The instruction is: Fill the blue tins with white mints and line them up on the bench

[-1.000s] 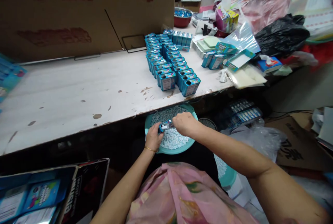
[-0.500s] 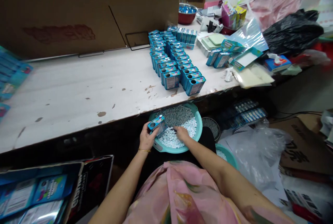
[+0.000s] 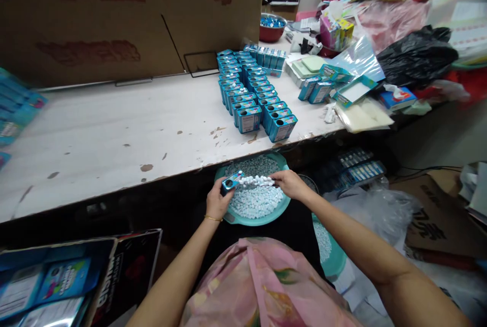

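Note:
A small blue box (image 3: 229, 183) with a dark round spot on its face is held tilted in my left hand (image 3: 217, 200), over the left rim of a teal basin (image 3: 284, 205). Small white pieces (image 3: 254, 204) fill the basin, with greyer ones toward its back. My right hand (image 3: 289, 184) is closed at the basin's right side, gripping the end of a scoop-like tool. Heaped along that tool is a row of white pieces (image 3: 256, 181), its left end touching the blue box. The tool itself is mostly hidden under the pieces.
Upright blue boxes (image 3: 249, 120) stand in rows on the white table (image 3: 106, 139). A large cardboard box (image 3: 129, 17) rises behind. Bags and papers are piled at the right. A second teal basin (image 3: 335, 256) sits low at right, and an open carton (image 3: 110, 276) at lower left.
My right hand has risen out of the pieces and moved right, bringing up a heaped row of them. The blue box in my left hand has tilted and shifted slightly. The view has moved a little.

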